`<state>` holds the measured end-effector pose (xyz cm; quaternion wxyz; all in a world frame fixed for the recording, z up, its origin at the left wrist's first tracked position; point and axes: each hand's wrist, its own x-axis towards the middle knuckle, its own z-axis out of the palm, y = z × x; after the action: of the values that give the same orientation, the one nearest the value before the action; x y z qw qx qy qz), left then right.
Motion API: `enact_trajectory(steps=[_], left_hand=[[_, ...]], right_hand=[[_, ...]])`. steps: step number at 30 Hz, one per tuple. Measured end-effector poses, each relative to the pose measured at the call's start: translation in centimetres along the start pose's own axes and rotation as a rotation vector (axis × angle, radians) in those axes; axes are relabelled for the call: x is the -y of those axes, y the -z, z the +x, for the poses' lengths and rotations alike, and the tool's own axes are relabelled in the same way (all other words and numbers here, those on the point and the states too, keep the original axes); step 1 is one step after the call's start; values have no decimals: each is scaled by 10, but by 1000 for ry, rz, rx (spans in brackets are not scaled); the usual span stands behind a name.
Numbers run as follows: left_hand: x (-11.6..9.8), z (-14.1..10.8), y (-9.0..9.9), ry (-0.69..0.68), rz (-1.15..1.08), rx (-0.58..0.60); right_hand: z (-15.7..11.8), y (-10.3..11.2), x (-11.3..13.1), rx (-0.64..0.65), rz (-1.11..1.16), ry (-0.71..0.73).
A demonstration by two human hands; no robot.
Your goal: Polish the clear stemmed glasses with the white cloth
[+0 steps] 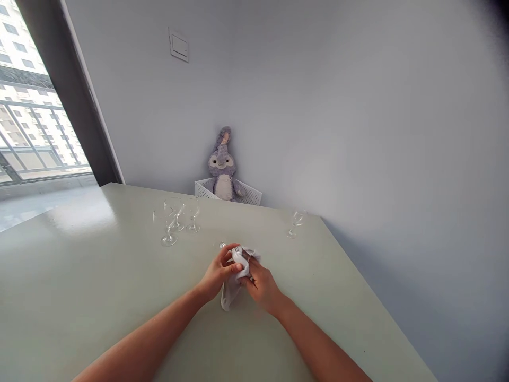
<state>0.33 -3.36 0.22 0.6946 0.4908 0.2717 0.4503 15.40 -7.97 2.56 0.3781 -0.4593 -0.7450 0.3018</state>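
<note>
Near the middle of the table, my left hand [218,271] is closed round a clear stemmed glass [248,254], whose foot seems to point to the upper left. A white cloth [230,293] is bunched against the glass and hangs down between my hands. My right hand [260,284] is closed on the cloth at the right, with some of its fingers at the bowl of the glass. The cloth and fingers hide much of the glass.
On the pale green table [119,286], three clear stemmed glasses [169,240] stand at the left back. Another glass [295,223] is near the right back edge. Behind the table, a plush toy [222,170] sits in a white basket [252,196] by the wall.
</note>
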Motion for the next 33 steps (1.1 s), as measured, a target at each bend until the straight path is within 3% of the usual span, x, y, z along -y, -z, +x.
enact_trajectory(steps=[3,7,9,11,13,15,18,20,22,25,28,30,33], left_hand=[[2,0,-1,17,75,-7],[0,0,-2,-18,191,-55],[-3,0,-2,-47,203,-52],[-7,-1,-3,-89,222,-46],[-10,-1,-2,-128,227,-54],[-12,0,0,-103,164,-60],[-14,2,5,63,101,-78],[-16,3,7,152,163,-104],[-19,1,7,143,174,-102],[-23,-3,3,30,78,-5],[-24,-5,0,-89,151,58],[-24,-4,0,-110,206,70],[-25,-1,4,-63,176,64]], right_hand=[[2,-2,-10,22,145,-112],[7,-8,-19,-65,736,-349],[8,-9,-20,-83,994,-391],[8,-10,-21,-71,1093,-385],[6,-10,-23,-19,1009,-346],[3,-10,-24,31,764,-256],[-2,-10,-26,40,300,-32],[-4,-11,-26,27,135,85],[-3,-13,-23,27,210,64],[0,-14,-16,-45,681,-163],[4,-13,-9,-121,1088,-322],[4,-12,-7,-101,1129,-336],[0,-11,-7,-21,885,-256]])
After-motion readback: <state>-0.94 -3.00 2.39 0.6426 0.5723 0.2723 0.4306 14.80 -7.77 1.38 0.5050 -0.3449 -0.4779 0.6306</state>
